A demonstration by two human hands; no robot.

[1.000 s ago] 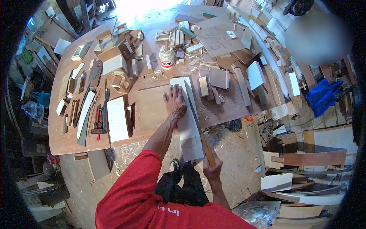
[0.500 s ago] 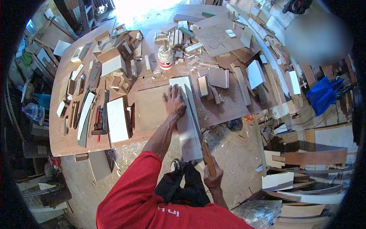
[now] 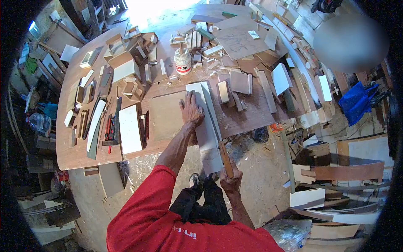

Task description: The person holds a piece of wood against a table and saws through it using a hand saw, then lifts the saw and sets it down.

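My left hand (image 3: 192,110) lies flat with its fingers spread on a long pale board (image 3: 206,133), pressing its left side. The board runs across the table and sticks out over the front edge towards my legs. My right hand (image 3: 231,180) is closed around the wooden handle of a handsaw (image 3: 226,159), below the table's front edge. Its thin dark blade points away from me along the board's right side; the teeth cannot be made out. Left of the board a flat brown panel (image 3: 166,112) lies on the table.
A white glue tub (image 3: 183,63) with a stick in it stands mid-table (image 3: 247,117) among wood offcuts. To the left lie a white panel (image 3: 131,129), a black and red clamp (image 3: 112,130) and wooden boxes (image 3: 126,71). Curved boards (image 3: 348,172) are stacked at right. A blurred person is at upper right.
My right hand has moved forward and slightly left, pushing the handsaw further along the board. My left hand stays in place on the board.
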